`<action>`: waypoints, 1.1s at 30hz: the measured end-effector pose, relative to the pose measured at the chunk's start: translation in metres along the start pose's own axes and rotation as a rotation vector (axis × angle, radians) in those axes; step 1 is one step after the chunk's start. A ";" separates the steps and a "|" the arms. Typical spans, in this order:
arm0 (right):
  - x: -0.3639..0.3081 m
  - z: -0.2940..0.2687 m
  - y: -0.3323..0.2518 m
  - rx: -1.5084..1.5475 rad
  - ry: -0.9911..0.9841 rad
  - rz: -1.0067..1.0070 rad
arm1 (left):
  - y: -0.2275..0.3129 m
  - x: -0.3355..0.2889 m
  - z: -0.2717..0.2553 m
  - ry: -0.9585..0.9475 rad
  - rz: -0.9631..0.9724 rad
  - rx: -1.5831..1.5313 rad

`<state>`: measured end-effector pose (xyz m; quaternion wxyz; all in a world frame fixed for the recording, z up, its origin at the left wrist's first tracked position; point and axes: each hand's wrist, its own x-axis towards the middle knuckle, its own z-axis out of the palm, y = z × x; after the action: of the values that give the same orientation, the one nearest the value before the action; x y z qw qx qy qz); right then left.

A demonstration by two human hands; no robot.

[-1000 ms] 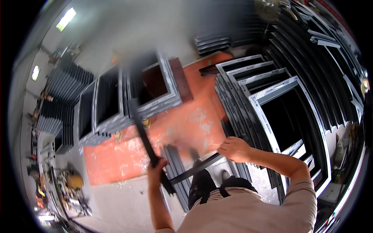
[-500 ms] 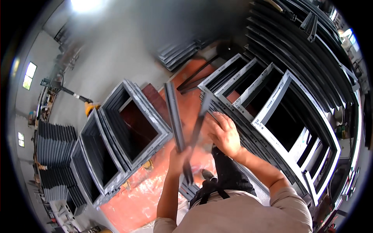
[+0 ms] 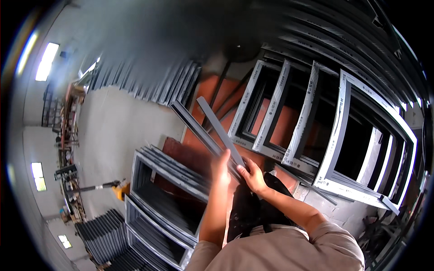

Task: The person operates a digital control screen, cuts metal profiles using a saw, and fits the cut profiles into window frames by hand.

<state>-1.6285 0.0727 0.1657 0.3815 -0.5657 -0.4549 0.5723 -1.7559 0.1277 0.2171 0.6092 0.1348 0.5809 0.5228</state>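
My left hand (image 3: 220, 166) is closed around a dark grey grooved metal profile (image 3: 192, 121), which points up and to the left. Beside it, a flatter light grey metal strip (image 3: 216, 120) lies at a slight angle, its upper end apart from the profile's. The lower end of this strip is in my right hand (image 3: 253, 176), with the thumb on top. Both pieces come close together near my hands, above my dark trousers, and their lower ends are partly hidden by my fingers.
Grey rectangular frames (image 3: 334, 131) with patterned film stand in a row at right. More stacked frames (image 3: 169, 169) are at lower left, by a red-brown board (image 3: 174, 149). Dark profiles (image 3: 361, 49) are piled at upper right. A yellow-ended tool (image 3: 120, 191) shows at left.
My right hand, fingers spread beside the strip before, has closed on its lower end. The two pieces now tilt further left and lie closer to parallel. The whole view has turned.
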 end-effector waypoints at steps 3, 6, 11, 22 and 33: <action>0.058 0.008 -0.026 -0.053 0.130 0.038 | 0.027 0.051 0.011 -0.022 -0.074 0.025; 0.123 0.012 0.022 0.050 0.295 0.217 | 0.028 0.111 0.012 -0.034 -0.114 0.073; 0.214 0.013 0.058 0.145 0.618 0.333 | 0.007 0.218 -0.010 -0.087 -0.151 0.325; 0.313 0.029 0.129 0.155 0.863 0.433 | -0.061 0.352 -0.007 -0.379 -0.196 0.773; 0.311 0.023 0.164 0.046 0.885 0.261 | -0.093 0.379 -0.007 -0.424 -0.236 0.807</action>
<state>-1.6602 0.3185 -0.0848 0.4763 -0.7995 -0.1602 0.3290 -1.8007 0.3869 -0.0717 0.6686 0.3975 0.6119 0.1433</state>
